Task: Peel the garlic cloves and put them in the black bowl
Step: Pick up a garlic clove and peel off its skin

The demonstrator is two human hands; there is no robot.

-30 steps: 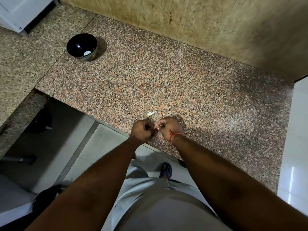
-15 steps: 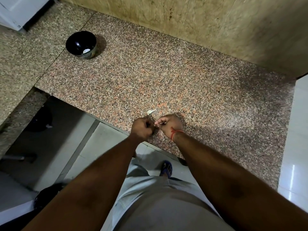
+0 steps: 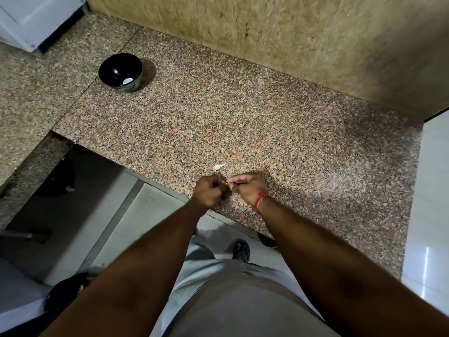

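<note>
My left hand (image 3: 209, 192) and my right hand (image 3: 247, 188) meet over the near edge of the granite counter (image 3: 243, 122). Both have curled fingers and pinch a small garlic clove (image 3: 228, 185) between them; only a pale sliver of it shows. A scrap of white garlic skin (image 3: 218, 167) lies on the counter just beyond my hands. The black bowl (image 3: 120, 72) stands far off at the back left of the counter, with a pale peeled clove (image 3: 128, 81) at its bottom.
A wooden panel wall (image 3: 267, 32) backs the counter. A white appliance (image 3: 36, 18) stands at the far left corner. White tiles (image 3: 432, 203) border the counter on the right. Below the counter's edge are the floor and my sandalled foot (image 3: 241, 250).
My hands stay together at the counter's edge, working the clove with small finger movements. The view has shifted slightly; the bowl and skin scrap have not moved.
</note>
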